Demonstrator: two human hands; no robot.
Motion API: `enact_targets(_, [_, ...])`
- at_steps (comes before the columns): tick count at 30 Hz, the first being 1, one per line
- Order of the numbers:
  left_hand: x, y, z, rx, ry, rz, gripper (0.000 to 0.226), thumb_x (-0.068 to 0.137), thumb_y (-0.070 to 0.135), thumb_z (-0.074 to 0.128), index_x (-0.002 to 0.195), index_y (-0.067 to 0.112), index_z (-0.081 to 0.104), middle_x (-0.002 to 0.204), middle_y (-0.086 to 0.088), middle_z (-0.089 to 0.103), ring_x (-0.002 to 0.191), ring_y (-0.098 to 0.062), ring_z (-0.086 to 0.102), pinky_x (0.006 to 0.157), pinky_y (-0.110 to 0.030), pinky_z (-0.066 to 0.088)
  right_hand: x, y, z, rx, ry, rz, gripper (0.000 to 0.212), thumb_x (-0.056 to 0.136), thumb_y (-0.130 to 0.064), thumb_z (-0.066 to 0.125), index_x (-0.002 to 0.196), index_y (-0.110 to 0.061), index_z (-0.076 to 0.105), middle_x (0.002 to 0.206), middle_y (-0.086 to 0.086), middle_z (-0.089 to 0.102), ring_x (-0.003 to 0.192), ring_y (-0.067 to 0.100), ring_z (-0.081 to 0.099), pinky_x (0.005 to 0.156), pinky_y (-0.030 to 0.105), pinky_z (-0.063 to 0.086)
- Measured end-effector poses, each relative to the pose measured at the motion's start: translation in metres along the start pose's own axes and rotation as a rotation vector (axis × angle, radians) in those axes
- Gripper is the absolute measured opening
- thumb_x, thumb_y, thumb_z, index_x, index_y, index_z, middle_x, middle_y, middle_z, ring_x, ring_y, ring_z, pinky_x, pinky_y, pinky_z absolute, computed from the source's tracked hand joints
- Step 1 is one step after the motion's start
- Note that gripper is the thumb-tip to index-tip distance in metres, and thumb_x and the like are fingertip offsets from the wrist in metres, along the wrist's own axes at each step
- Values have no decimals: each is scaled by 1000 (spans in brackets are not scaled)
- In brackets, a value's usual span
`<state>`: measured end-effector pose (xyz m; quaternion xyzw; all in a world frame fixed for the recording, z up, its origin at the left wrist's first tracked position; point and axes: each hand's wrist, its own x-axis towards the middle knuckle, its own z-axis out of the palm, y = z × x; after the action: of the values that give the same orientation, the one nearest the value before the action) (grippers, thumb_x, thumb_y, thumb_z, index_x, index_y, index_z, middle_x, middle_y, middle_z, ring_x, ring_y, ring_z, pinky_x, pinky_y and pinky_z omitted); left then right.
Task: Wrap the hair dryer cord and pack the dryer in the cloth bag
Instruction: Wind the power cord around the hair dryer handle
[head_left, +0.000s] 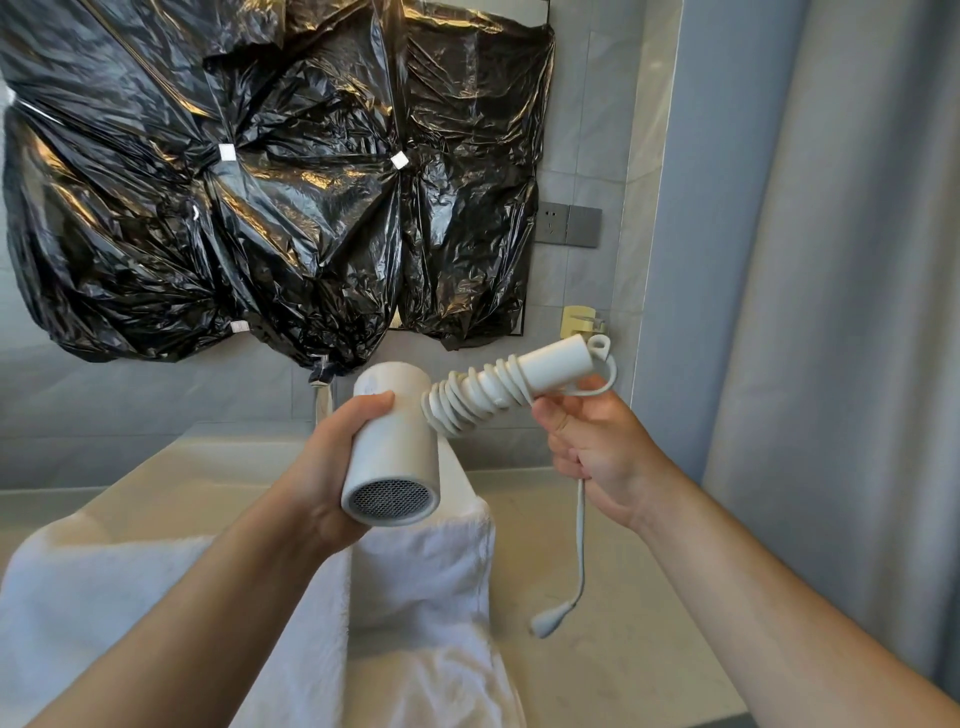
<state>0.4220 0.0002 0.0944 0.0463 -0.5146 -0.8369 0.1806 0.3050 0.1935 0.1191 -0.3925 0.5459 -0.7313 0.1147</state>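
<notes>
My left hand (332, 467) grips the barrel of a white hair dryer (395, 457), its mesh intake facing me. The dryer's handle (550, 364) points up and to the right. A white cord (472, 400) is coiled several times around the handle near the barrel. My right hand (597, 447) is closed on the cord just below the handle's end. The loose tail of the cord (581, 545) hangs down from that hand and ends in the plug (545, 621), which dangles above the counter. No cloth bag shows in view.
A white towel (426, 571) drapes over the basin edge below the dryer. A beige counter (597, 675) runs to the right. Black plastic sheeting (260, 182) covers the wall ahead, with a grey socket panel (569, 224) beside it. A pale curtain (831, 260) hangs at right.
</notes>
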Motion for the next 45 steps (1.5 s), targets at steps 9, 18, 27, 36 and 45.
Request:
enact_targets(9, [-3,-19,-1,-167,-86,-285,39,56,16,78,91,-1,76,108,-25,59,91,-44,58,49,-53,59,2,4,-9,-95,-32,-8,26,95,0,49,118,13,49,52,-5,41,41,5,32,35,16,25])
enact_targets(18, [5,-54,-15,421,33,156,103,58,97,37,116,18,67,107,-12,68,98,-28,65,84,-43,55,10,5,-6,220,310,83,16,98,-12,51,82,-11,51,51,-6,37,37,3,31,33,14,23])
enact_targets(27, [8,-71,-8,310,60,476,69,58,62,80,110,19,66,107,-9,75,101,-28,70,80,-43,58,1,10,-3,63,231,103,10,95,-22,56,96,-13,50,65,-3,43,41,6,27,34,18,18])
enact_targets(36, [-2,-71,2,194,123,168,62,68,64,62,108,17,64,91,-13,71,76,-28,67,52,-33,51,-5,8,-2,-66,89,29,27,92,-14,60,113,-1,48,74,4,48,39,6,33,34,18,26])
enact_targets(45, [-1,-59,2,32,202,-208,64,77,71,54,99,12,65,70,-16,67,56,-34,59,34,-19,39,-5,13,-6,-165,115,7,16,89,-11,62,103,-10,55,57,-2,51,37,8,35,34,20,25])
